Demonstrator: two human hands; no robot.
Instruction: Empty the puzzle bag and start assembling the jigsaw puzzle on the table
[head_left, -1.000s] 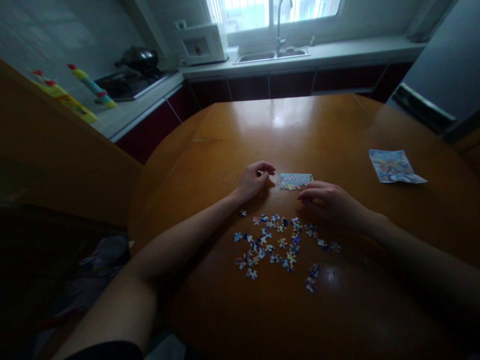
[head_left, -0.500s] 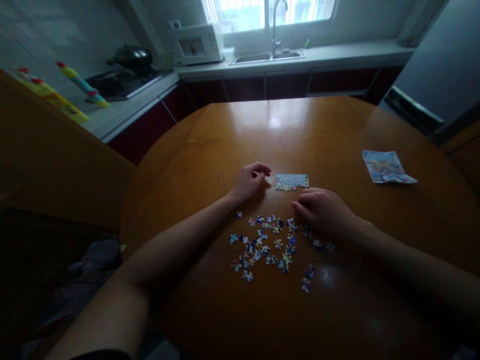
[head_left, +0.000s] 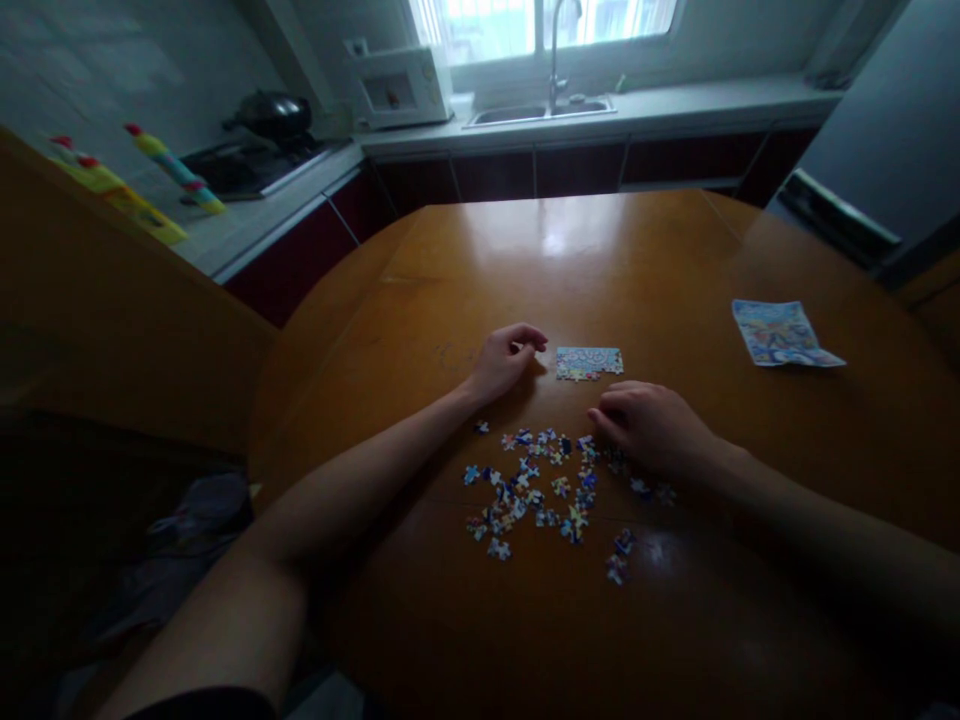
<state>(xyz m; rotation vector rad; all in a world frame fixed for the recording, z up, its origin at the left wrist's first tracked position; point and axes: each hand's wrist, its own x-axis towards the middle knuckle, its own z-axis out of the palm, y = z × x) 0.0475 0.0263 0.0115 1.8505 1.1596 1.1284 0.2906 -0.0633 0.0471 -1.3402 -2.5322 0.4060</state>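
My left hand [head_left: 514, 358] rests on the table just left of a partly joined puzzle [head_left: 589, 362]. Its fingers are loosely curved, with a gap between thumb and index finger, and I see nothing held there. To the lower right of the puzzle lies my right hand [head_left: 649, 425], its fingers curled under and the thumb pointing left. Whatever those fingers hold, if anything, is hidden. Many loose puzzle pieces [head_left: 517, 490] are scattered nearer to me between my forearms. Some pieces lie close beneath the right hand's edge.
A creased picture sheet [head_left: 784, 332] lies on the right of the wooden table [head_left: 555, 280]. Beyond the table are a counter with a sink [head_left: 540, 113], a microwave [head_left: 397, 88], and a wok [head_left: 271, 115] on the stove. Yellow bottles [head_left: 127, 195] stand at the left.
The whole view has shifted slightly, so everything sits a little further right. Both hands keep nearly the same pose and place beside the puzzle.
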